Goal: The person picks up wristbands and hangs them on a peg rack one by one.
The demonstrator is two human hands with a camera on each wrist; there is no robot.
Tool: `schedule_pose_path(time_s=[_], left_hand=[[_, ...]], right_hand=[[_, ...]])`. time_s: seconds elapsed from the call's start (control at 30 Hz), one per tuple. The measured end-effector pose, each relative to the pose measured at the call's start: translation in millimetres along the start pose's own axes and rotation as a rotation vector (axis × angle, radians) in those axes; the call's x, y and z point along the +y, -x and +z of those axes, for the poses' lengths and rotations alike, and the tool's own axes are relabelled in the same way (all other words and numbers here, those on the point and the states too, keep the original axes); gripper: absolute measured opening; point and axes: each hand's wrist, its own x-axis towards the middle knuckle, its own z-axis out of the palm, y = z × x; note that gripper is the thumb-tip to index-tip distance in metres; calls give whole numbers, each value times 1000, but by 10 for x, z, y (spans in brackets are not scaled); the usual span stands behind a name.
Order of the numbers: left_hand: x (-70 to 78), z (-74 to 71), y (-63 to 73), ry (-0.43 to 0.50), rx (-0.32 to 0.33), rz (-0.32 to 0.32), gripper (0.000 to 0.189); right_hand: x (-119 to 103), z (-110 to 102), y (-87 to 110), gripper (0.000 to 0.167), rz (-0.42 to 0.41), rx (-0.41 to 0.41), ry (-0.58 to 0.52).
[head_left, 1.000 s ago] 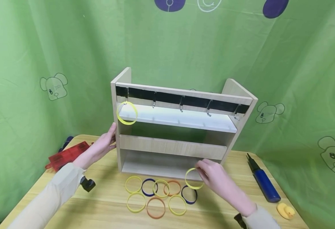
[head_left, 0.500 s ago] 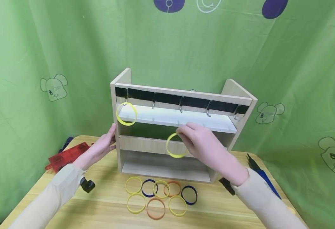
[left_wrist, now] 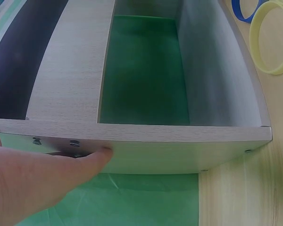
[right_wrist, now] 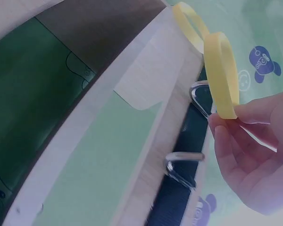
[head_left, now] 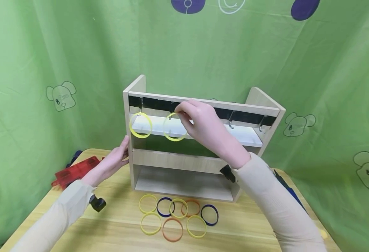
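A yellow wristband (head_left: 175,139) is pinched between the thumb and fingers of my right hand (head_left: 200,120). It is at the second hook (head_left: 170,117) from the left on the wooden rack (head_left: 190,161); whether the hook passes through it I cannot tell. Another yellow wristband (head_left: 140,136) hangs from the leftmost hook. In the right wrist view the held band stands edge-on beside a metal hook (right_wrist: 198,92). My left hand (head_left: 113,159) rests against the rack's left side panel, its thumb (left_wrist: 92,160) extended along the wood in the left wrist view.
Several yellow, dark blue (head_left: 217,214) and orange (head_left: 172,240) wristbands lie on the table before the rack, some overlapping. A red plastic case (head_left: 77,172) lies at the left. My right forearm partly hides a blue pump (head_left: 293,193) and a yellow thing (head_left: 324,233).
My right hand has carried the yellow wristband up and leftward from low in front of the rack to the second hook. My left hand has stayed on the side panel.
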Motion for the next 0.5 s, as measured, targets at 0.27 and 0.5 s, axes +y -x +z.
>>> schedule_pose_path(time_s=[0.27,0.5], left_hand=[[-4,0,3,-18,0,-5,91],[0,-14,-5,-12,-1,4,91]], right_hand=[[61,179,-47,9,34,-36,27],[63,231,-2,7,46,-67,45]])
